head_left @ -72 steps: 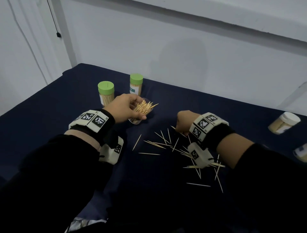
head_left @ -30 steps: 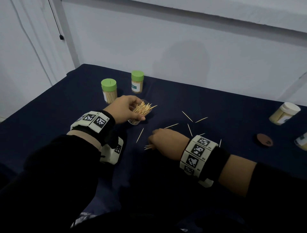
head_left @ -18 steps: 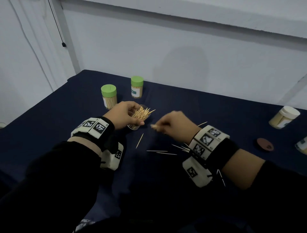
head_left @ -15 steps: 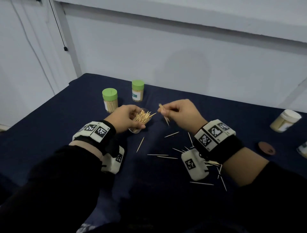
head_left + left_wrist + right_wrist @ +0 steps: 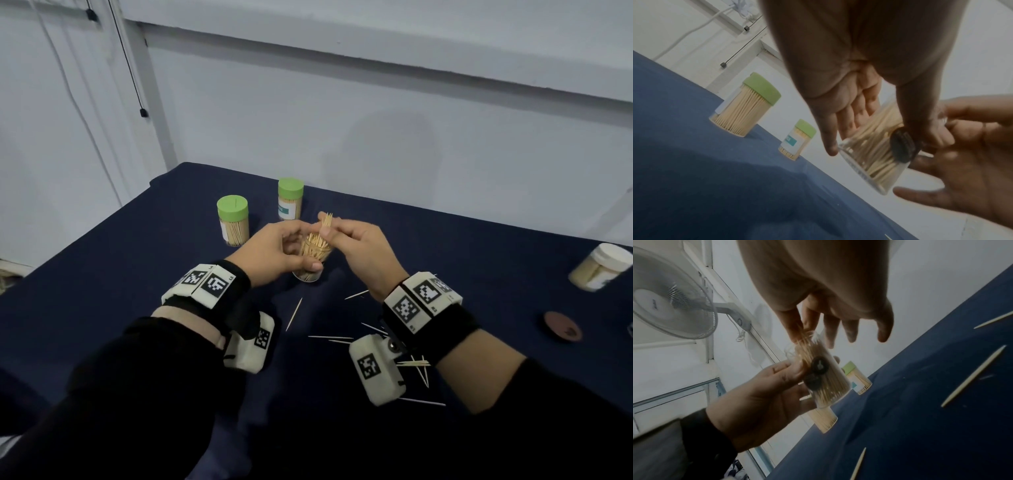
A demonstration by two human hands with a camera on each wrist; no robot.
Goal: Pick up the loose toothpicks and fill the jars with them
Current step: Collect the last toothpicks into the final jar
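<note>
The right wristband (image 5: 423,306) and its camera (image 5: 375,368) cover part of the loose toothpicks (image 5: 412,363) — how many lie beneath cannot be told. The left hand (image 5: 274,253) hides the left wall of the open jar (image 5: 312,260). At the right edge of the head view a white-lidded jar (image 5: 601,267) is partly cut off, and below it only a sliver of another object (image 5: 631,329) shows. The label (image 5: 287,211) on the far green-lidded jar is too small to read. In the wrist views both palms are blurred.

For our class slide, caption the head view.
Left hand holds open jar; right hand pinches toothpicks over it.
</note>
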